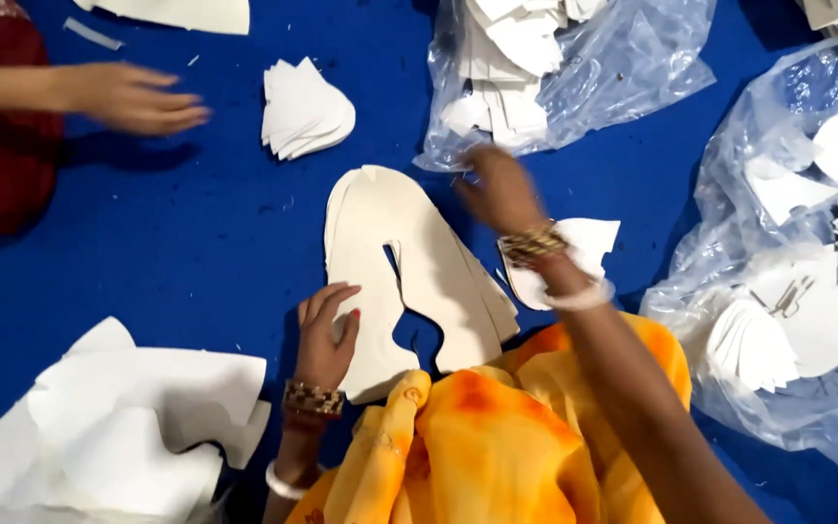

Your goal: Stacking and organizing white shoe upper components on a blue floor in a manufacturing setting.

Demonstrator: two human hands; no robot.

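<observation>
A stack of cream U-shaped cut pieces [385, 233] lies on the blue surface [206, 223] in front of me. My left hand [325, 330] rests flat on the left leg of that stack, fingers apart. My right hand [499, 189] reaches forward to the mouth of a clear plastic bag [623, 68] holding white cut pieces; it is blurred and whether its fingers grip anything cannot be told. A small white piece stack [589, 247] lies just right of my right wrist.
Another person's hand [133, 97] reaches in from the upper left. A small fan of white pieces [305, 112] lies behind the stack. Loose white sheets [118, 427] lie at lower left. A second clear bag [807, 272] of white pieces fills the right side.
</observation>
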